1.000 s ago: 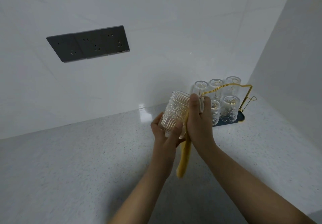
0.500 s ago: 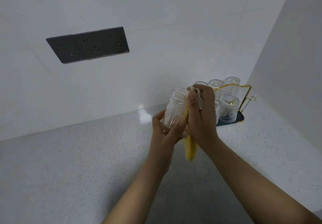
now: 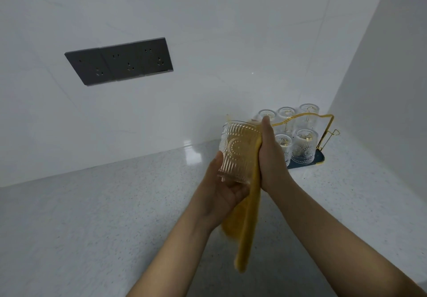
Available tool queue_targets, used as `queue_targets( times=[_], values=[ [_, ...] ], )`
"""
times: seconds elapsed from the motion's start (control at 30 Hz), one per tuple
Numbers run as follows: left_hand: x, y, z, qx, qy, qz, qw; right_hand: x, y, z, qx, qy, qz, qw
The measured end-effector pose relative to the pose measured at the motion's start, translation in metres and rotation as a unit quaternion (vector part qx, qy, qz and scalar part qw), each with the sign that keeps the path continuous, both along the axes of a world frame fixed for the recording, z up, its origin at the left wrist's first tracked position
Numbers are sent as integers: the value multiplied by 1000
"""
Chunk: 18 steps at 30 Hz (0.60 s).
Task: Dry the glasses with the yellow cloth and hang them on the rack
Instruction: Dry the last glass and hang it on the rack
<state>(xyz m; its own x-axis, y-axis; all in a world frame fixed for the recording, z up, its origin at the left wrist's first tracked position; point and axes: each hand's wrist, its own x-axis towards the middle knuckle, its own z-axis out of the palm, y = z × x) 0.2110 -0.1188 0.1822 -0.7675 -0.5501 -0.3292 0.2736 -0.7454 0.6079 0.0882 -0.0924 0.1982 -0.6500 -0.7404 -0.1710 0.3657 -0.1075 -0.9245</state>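
Note:
A ribbed clear glass [image 3: 239,152] stands nearly upright in the air over the counter. My left hand [image 3: 223,189] cups its base from below, thumb up its left side. My right hand [image 3: 270,156] presses the yellow cloth [image 3: 247,223] against the glass's right side with fairly straight fingers; its fingertips are hidden behind the glass. The cloth hangs down long below both hands. Behind them, the gold wire rack [image 3: 323,132] on a dark tray carries several upturned glasses [image 3: 303,149].
The speckled grey counter [image 3: 92,216] spreads to the left and front. A white tiled wall with a grey socket panel [image 3: 120,61] rises behind. The right wall [image 3: 392,89] closes the corner just beyond the rack.
The glass has turned from tilted to nearly upright. My right hand has shifted from wrapping the rim to pressing the cloth along the side, and the cloth now hangs much longer.

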Motion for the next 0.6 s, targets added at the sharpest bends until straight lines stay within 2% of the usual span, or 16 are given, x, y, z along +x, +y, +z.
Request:
queue_targets(
  times=[0.07, 0.13, 0.23, 0.27, 0.3, 0.4, 0.53, 0.6],
  values=[
    [-3, -1, 2, -26, -32, 5, 999, 6, 0, -7, 6, 9, -28, 1000],
    [-8, 4, 0, -117, -105, 34, 987, 10, 2, -7, 10, 36, -61, 997],
    [-12, 17, -7, -334, -168, 98, 922, 13, 2, -5, 14, 57, -96, 994],
    [-12, 19, -10, -367, -164, 116, 908, 17, 3, -3, 10, 62, -94, 994],
    [-12, 20, -10, -369, -156, 126, 908, 23, 5, -1, 0, 80, -97, 992],
    [-13, 18, -3, -276, -113, 107, 948, 33, 10, 0, -28, 163, -113, 980],
    [-6, 9, 3, -85, -53, 15, 995, 20, 10, -5, -8, 142, -80, 987],
    [-4, 8, 7, -83, -57, -14, 995, 16, 10, -4, 8, 150, -78, 985]
  ],
)
